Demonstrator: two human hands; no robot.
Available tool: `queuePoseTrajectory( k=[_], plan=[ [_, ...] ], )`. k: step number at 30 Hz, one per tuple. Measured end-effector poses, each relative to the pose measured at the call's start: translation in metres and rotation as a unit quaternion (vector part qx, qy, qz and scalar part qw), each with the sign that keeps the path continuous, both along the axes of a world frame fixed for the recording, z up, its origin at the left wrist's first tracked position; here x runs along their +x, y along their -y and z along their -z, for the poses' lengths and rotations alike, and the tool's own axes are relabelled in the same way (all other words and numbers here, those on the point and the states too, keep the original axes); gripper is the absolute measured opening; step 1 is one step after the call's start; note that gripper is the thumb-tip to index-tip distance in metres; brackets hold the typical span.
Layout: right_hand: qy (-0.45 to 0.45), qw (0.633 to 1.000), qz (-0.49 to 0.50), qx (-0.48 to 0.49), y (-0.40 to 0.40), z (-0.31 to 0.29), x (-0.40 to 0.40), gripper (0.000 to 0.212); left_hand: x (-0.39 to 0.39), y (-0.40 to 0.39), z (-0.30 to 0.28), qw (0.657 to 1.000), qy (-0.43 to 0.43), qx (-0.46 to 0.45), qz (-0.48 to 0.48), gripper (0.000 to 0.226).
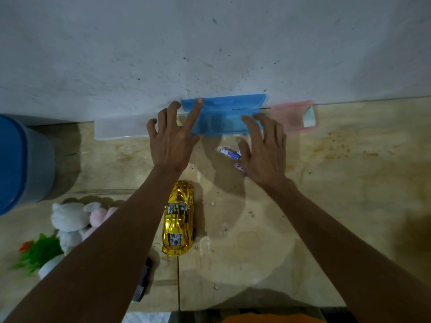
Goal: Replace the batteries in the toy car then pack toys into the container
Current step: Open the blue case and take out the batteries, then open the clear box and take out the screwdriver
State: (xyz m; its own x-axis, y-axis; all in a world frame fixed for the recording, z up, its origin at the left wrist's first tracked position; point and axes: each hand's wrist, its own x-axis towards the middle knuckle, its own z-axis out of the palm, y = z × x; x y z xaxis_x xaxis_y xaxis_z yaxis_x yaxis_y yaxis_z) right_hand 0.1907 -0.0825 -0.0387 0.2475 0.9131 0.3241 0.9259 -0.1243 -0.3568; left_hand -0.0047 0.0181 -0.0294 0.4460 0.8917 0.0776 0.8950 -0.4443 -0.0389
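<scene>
Both hands are spread with straight fingers — the left hand (171, 138) and right hand (263, 148) rest on a blue case (224, 115) at the far wall. Batteries (229, 153) lie just beside the right hand; the gold toy car (178, 219) sits nearer on the tabletop (338, 183), stuffed toys (74, 220) to its left.

Quick count of what's on the table: one gold toy car (178, 219), two batteries (229, 153) lying loose – the second one (240, 168) is half hidden under a hand – and three flat cases against the wall: one clear (121, 129), one blue (221, 116), one pink (295, 115). One blue-lidded container (23, 159), two plush toys (70, 217), one green plastic plant (38, 251). Two hands in view – left (173, 141), right (263, 150).
</scene>
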Motion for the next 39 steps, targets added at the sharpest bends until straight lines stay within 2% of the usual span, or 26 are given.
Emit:
queuePoseTrajectory(
  k=[4, 6, 8, 13, 19, 27, 34, 36, 39],
  plan=[
    [0.069, 0.997, -0.021, -0.038, -0.025, -0.011, 0.027, 0.061, 0.003, 0.000, -0.001, 1.000, 0.014, 0.006, 0.004, 0.081],
    [0.090, 0.993, -0.033, -0.062, -0.030, -0.010, 0.035, 0.064, 0.005, 0.001, -0.002, 1.000, 0.018, 0.002, 0.008, 0.075],
    [0.089, 0.993, -0.043, -0.062, -0.032, -0.009, 0.039, 0.059, 0.007, 0.000, -0.002, 1.000, 0.015, 0.000, 0.021, 0.068],
    [0.075, 0.992, -0.084, -0.049, -0.029, 0.004, 0.036, 0.029, 0.009, -0.001, 0.003, 0.998, 0.007, -0.002, 0.060, 0.049],
    [0.106, 0.990, -0.085, -0.043, -0.026, 0.020, 0.034, 0.030, 0.012, -0.002, 0.003, 0.997, 0.006, -0.036, 0.064, 0.038],
    [0.145, 0.985, -0.079, -0.050, -0.031, 0.028, 0.030, 0.033, 0.019, -0.003, -0.002, 0.995, 0.008, -0.098, 0.034, 0.040],
    [0.134, 0.979, -0.054, -0.144, -0.030, 0.010, 0.018, 0.038, 0.014, 0.005, -0.011, 0.987, 0.014, -0.158, 0.034, 0.054],
    [0.110, 0.981, -0.030, -0.157, -0.031, 0.000, 0.010, 0.034, 0.003, 0.006, -0.015, 0.984, 0.029, -0.170, 0.038, 0.056],
    [0.022, 0.991, -0.005, -0.129, -0.032, -0.015, -0.024, 0.033, -0.029, 0.008, -0.020, 0.986, 0.071, -0.149, 0.012, 0.055]
  ],
)
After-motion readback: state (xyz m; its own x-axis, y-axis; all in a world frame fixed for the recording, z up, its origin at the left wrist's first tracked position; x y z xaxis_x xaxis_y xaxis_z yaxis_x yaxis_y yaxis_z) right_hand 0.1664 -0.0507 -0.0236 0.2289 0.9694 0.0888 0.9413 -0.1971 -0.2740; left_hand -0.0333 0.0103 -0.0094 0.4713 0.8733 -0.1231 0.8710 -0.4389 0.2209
